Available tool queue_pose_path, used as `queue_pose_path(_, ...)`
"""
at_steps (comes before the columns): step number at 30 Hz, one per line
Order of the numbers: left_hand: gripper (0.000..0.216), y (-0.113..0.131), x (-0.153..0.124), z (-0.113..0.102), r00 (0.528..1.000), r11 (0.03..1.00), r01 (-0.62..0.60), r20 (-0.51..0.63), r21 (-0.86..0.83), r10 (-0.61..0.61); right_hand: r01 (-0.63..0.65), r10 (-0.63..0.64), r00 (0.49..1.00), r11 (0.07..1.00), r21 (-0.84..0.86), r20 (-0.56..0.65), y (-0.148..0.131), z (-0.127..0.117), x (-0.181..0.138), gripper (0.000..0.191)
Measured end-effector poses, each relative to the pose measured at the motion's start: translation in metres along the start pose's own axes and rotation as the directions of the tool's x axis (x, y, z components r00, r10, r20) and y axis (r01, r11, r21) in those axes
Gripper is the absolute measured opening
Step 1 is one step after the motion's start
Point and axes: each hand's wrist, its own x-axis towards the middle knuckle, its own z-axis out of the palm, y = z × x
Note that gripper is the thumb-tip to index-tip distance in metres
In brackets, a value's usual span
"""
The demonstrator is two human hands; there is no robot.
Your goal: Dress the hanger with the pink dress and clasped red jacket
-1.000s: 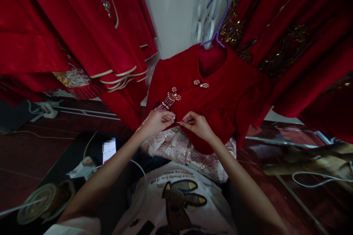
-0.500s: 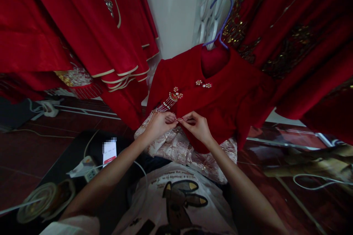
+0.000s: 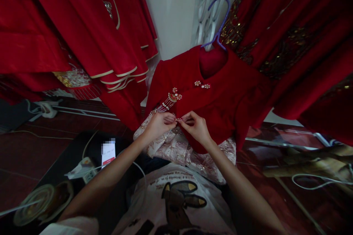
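A red velvet jacket [image 3: 220,91] hangs in front of me on a purple hanger [image 3: 217,25]. It carries pearl clasps [image 3: 202,85] near the collar and a pearl tassel ornament [image 3: 171,100] lower on its front. My left hand [image 3: 158,124] and my right hand [image 3: 196,126] meet at the jacket's front edge just below the tassel. Both pinch a small pearl fastener [image 3: 178,119] and the fabric around it. A pale pink brocade skirt [image 3: 182,150] hangs under the jacket.
Red garments hang at the left [image 3: 68,33] and right [image 3: 298,36]. A white wall [image 3: 171,11] shows between them. On the dark floor lie a power strip [image 3: 84,170], a white tag [image 3: 108,152], cables [image 3: 311,181] and a lidded cup with a straw [image 3: 38,203].
My hands have risen a little and drawn closer together at the jacket's front edge. The view has shifted slightly.
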Motion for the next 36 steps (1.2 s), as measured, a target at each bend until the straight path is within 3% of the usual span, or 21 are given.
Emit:
queue_pose_path(8, 0.013, 0.001, -0.002, 0.003, 0.999, 0.999, -0.036, -0.020, 0.014, 0.036, 0.015, -0.015, 1.000, 1.000, -0.016, 0.003, -0.002, -0.001, 0.000, 0.017)
queue_pose_path(16, 0.008, 0.000, 0.001, -0.008, 0.993, 0.974, -0.118, 0.054, 0.195, 0.109, -0.006, 0.006, 1.000, 0.995, -0.104, 0.000, -0.005, 0.005, -0.002, 0.013)
queue_pose_path(22, 0.028, 0.013, 0.003, -0.020, 0.975, 0.948, -0.136, -0.131, 0.288, 0.180, -0.083, 0.092, 0.996, 0.960, -0.269, 0.022, 0.000, -0.014, 0.001, 0.033)
queue_pose_path(27, 0.009, 0.032, 0.003, -0.038, 0.942, 0.918, -0.168, -0.216, 0.358, 0.257, -0.088, 0.081, 0.996, 0.969, -0.229, -0.041, -0.029, -0.051, 0.005, 0.024)
queue_pose_path(31, 0.007, 0.036, -0.002, -0.034, 0.963, 0.871, -0.196, -0.081, 0.451, 0.259, -0.080, 0.062, 0.994, 0.974, -0.210, -0.091, -0.041, -0.056, 0.005, 0.023)
queue_pose_path(34, 0.011, 0.030, -0.006, -0.021, 0.969, 0.789, -0.227, 0.054, 0.570, 0.240, -0.085, 0.085, 0.996, 0.972, -0.220, -0.011, -0.030, -0.043, 0.004, 0.020)
queue_pose_path(36, 0.016, 0.024, -0.007, -0.012, 0.968, 0.721, -0.231, 0.076, 0.653, 0.241, -0.078, 0.096, 0.993, 0.970, -0.231, 0.067, -0.018, -0.031, 0.003, 0.017)
